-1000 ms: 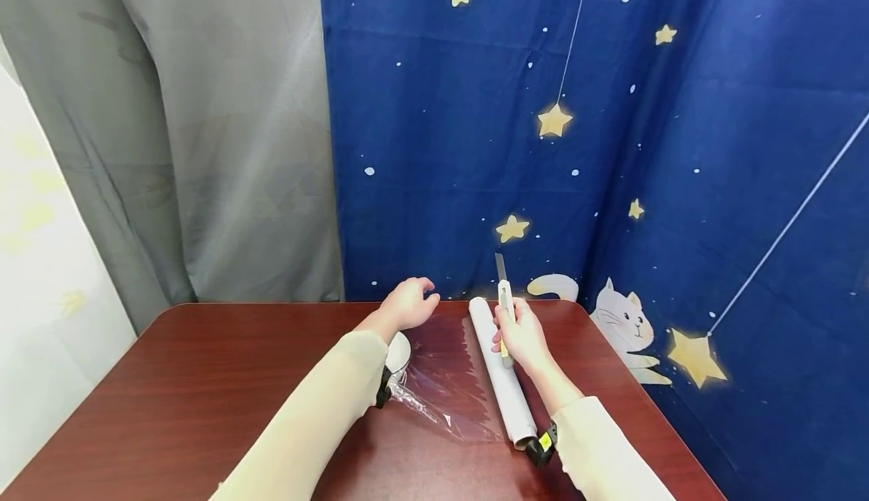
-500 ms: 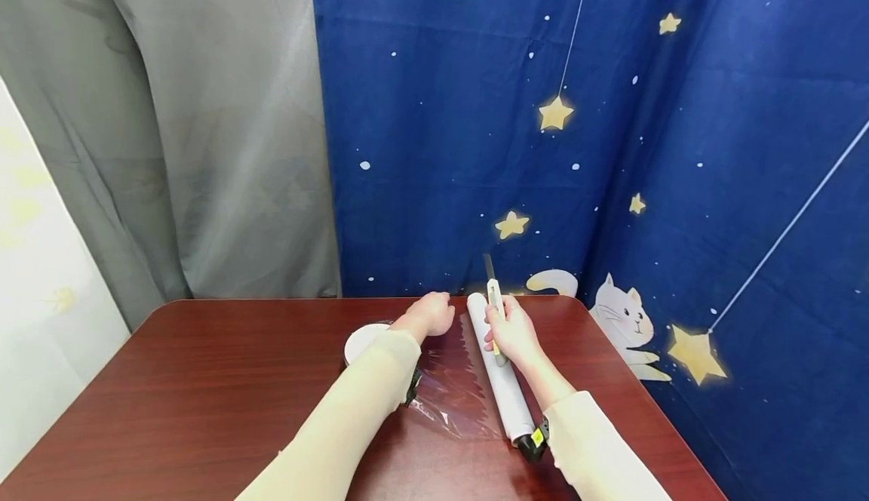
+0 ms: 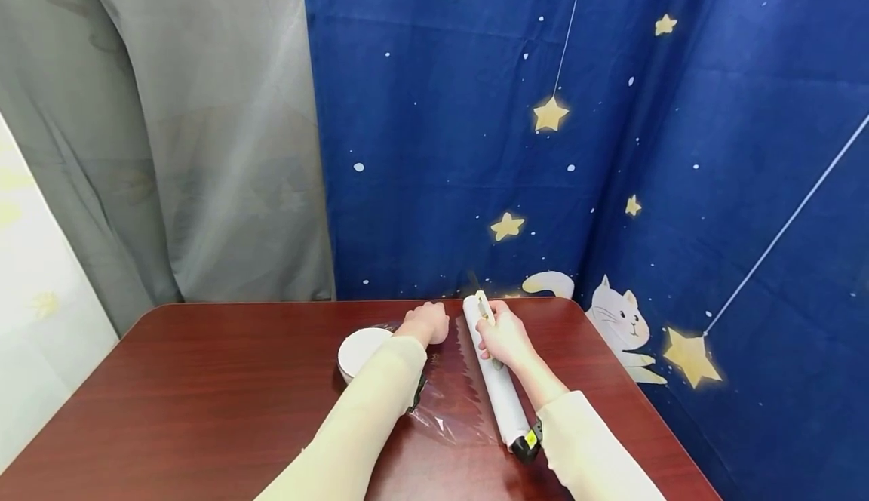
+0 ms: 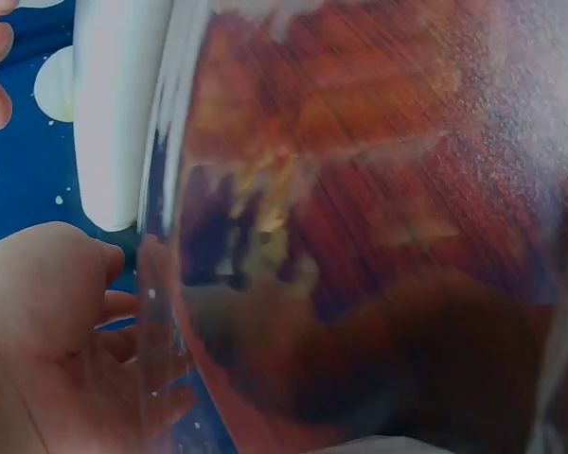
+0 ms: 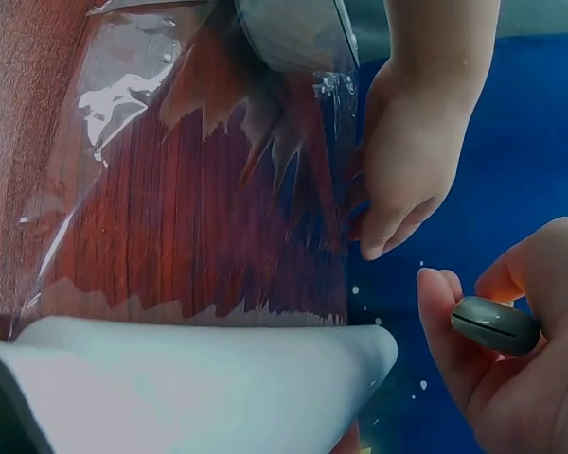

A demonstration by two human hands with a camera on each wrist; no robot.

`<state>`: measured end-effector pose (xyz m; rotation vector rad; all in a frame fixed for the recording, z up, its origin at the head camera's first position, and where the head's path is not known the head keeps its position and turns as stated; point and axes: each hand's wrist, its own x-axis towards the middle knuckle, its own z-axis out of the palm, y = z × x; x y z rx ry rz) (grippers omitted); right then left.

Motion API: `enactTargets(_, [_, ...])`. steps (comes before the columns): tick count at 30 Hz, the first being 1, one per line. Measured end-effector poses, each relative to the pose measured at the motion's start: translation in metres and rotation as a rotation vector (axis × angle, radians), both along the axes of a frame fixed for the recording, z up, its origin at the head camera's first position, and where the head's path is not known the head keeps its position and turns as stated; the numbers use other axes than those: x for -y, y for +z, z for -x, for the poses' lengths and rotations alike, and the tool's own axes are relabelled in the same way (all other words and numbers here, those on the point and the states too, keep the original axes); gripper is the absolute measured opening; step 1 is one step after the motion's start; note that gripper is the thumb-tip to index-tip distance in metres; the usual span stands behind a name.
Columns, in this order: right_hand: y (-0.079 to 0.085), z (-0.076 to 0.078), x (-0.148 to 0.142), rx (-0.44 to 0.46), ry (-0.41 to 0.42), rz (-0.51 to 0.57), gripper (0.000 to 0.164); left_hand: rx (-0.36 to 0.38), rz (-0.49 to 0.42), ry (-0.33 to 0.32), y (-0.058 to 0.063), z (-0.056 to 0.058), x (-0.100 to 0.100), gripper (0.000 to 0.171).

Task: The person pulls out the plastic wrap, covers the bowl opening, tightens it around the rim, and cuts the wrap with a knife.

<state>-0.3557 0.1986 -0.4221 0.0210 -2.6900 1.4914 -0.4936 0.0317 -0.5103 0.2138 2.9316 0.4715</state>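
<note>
A sheet of clear plastic film [image 3: 448,410] stretches from a white roll [image 3: 498,395] toward a white bowl [image 3: 360,350]. My left hand [image 3: 428,322] is at the film's far edge, its fingers curled there; part of them shows through the film in the left wrist view. My right hand [image 3: 505,335] grips a utility knife [image 3: 485,305] over the far part of the roll, blade out and pointing away. In the right wrist view the knife's butt end [image 5: 495,325] sits between thumb and fingers. My left forearm partly hides the bowl.
The brown wooden table [image 3: 224,395] ends just beyond both hands. Behind it hang a grey curtain [image 3: 224,146] and a blue star-patterned curtain [image 3: 441,146]. The roll's black near end [image 3: 523,447] lies beside my right wrist.
My left hand has moved right and its fingers have curled at the film's far edge; the bowl now shows more. The knife has come lower and a little left, its blade tilting down.
</note>
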Motion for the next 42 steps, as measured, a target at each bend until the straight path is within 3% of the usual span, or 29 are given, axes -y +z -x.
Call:
enactTargets(3, [0.001,-0.001,0.002,0.021,-0.012,-0.052,0.045,0.007,-0.011,0.012,0.021,-0.027,0.0,0.048])
enactTargets(8, [0.002,-0.002,0.006,0.049,0.0,-0.156,0.048,-0.005,0.007,0.013,0.049,-0.055,-0.002,0.039])
enactTargets(13, [0.0,-0.003,0.007,0.064,0.011,-0.266,0.059,-0.028,0.018,0.012,0.051,-0.059,-0.004,0.031])
enactTargets(18, [-0.004,-0.004,0.007,0.053,0.009,-0.327,0.057,-0.062,0.003,0.043,0.048,-0.06,-0.004,0.029])
enactTargets(26, [-0.004,-0.005,0.008,0.018,0.021,-0.385,0.057,-0.108,-0.017,0.077,0.045,-0.051,-0.007,0.031])
enactTargets(34, [-0.001,-0.008,0.009,0.005,0.037,-0.431,0.055,-0.101,-0.047,0.081,0.049,-0.046,-0.01,0.014])
enactTargets(35, [0.0,-0.009,0.009,0.001,0.041,-0.439,0.055,-0.124,-0.044,0.079,0.042,-0.04,-0.01,0.013])
enactTargets(41, [0.001,-0.013,0.012,-0.012,0.058,-0.477,0.054,-0.136,-0.043,0.086,0.044,-0.043,-0.01,0.007])
enactTargets(42, [0.001,-0.013,0.012,-0.012,0.059,-0.485,0.053,-0.115,-0.05,0.09,0.052,-0.05,-0.011,0.007])
